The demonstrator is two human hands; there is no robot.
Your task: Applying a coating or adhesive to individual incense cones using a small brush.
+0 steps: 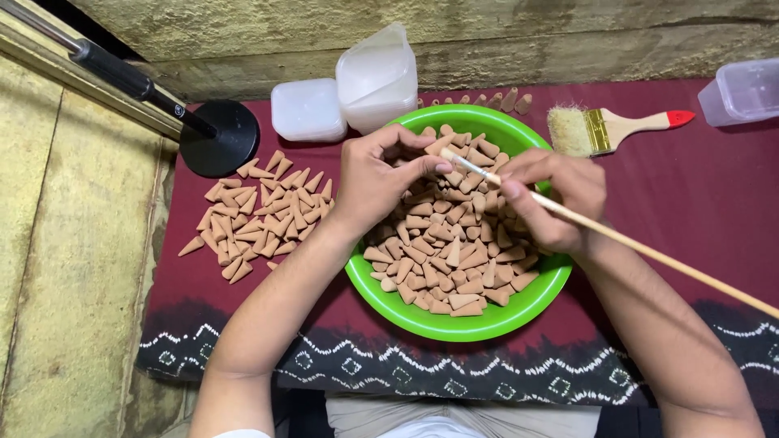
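Over green plastic bowl [535,302] we note: left hand [375,180] fingers pinching small tan clay cone [439,146]; right hand [560,199] fingers gripping thin wooden stick [649,251]. Cone judged light, brittle; we advise holding at base.

Bowl [422,320]: sits on the cloth [690,203] at the middle of the bench, just before the person.
Cones in bowl [454,259]: heaped inside it, filling most of it.
Loose cones [260,215]: spread on the cloth left of the bowl, apart from it.
Row of cones [499,100]: stands behind the bowl's far rim.
Tubs [357,89]: two, touching, behind the bowl to its left.
Stand base [219,138]: left of the tubs, behind the loose cones.
Brush [608,130]: lies behind and right of the bowl.
Box [742,89]: far right corner, beyond the brush.
Left hand [377,178]: over the bowl's left half, pinching one cone [438,146].
Right hand [552,199]: over the right half, holding a thin stick [649,251] that runs off to the right, its tip at that cone.
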